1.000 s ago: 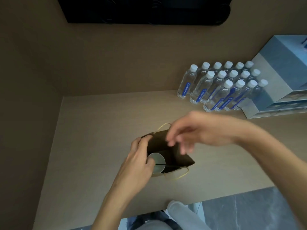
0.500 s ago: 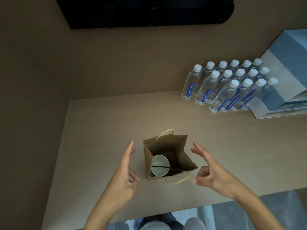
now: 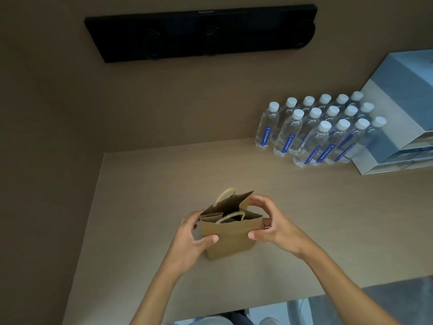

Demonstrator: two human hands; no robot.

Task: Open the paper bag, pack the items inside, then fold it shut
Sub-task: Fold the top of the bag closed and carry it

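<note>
A side wall (image 3: 46, 160) closes off the bench (image 3: 140, 184) on the left, meeting its left edge, and the stretch of bench between that wall and the bag lies bare, as does the strip in front down to the near edge. The left hand (image 3: 187, 238) takes the left side of the paper bag (image 3: 228, 240): its thumb presses on the near face while the fingers wrap round the side panel, so its grip is closed on the bag. The bag stands upright on the bench, about midway across and nearer the front edge than the back wall (image 3: 210, 95). It is plain brown, small, with two pale rope handles, one rising at the far rim (image 3: 225, 195) and one arched over the near rim (image 3: 230, 216). Its mouth is pinched partly together, the side panels creased inward and the far right corner standing up in a point; the inside is dark, and what it holds cannot be made out. The right hand (image 3: 274, 225) grips the right side the same way, thumb on the near face, fingers curled over the top right corner. Further right and back, well apart from the bag, clear water bottles (image 3: 314, 132) with white caps stand in rows against the back wall, touching or just beside stacked blue and white boxes (image 3: 398, 113) at the right edge. A long black panel (image 3: 201, 31) is mounted on the back wall.
</note>
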